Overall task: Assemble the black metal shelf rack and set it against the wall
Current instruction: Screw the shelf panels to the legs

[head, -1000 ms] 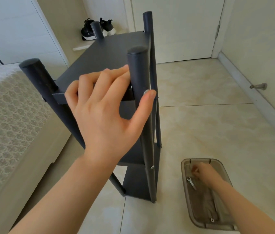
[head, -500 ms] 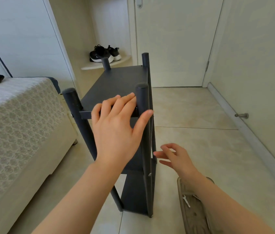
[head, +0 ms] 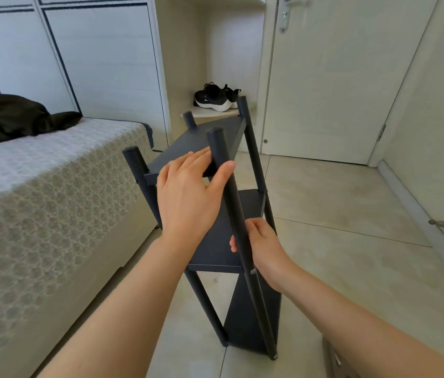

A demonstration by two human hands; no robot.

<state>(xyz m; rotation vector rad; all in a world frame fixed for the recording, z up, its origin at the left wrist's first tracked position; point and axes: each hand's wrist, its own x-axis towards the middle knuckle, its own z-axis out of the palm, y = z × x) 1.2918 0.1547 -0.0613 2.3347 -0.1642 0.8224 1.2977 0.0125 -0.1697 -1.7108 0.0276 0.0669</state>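
Matte black metal rack (head: 210, 255), right hand (head: 267, 252) curled round its tubular post (head: 219, 148); left hand (head: 185, 200) flat on top shelf (head: 204, 143)

A bed (head: 38, 186) with a patterned white cover occupies the left side, carrying a black garment (head: 10, 115) at its far end, and white wardrobe panels (head: 92, 50) with dark trim stand behind it. In the far alcove, a pair of black sneakers (head: 215, 98) sits on a low corner shelf (head: 210, 112), just left of a closed white door (head: 338, 77) fitted with a metal handle (head: 285, 12). A door stop (head: 443, 224) projects from the right wall above the beige tiled floor (head: 351, 255).
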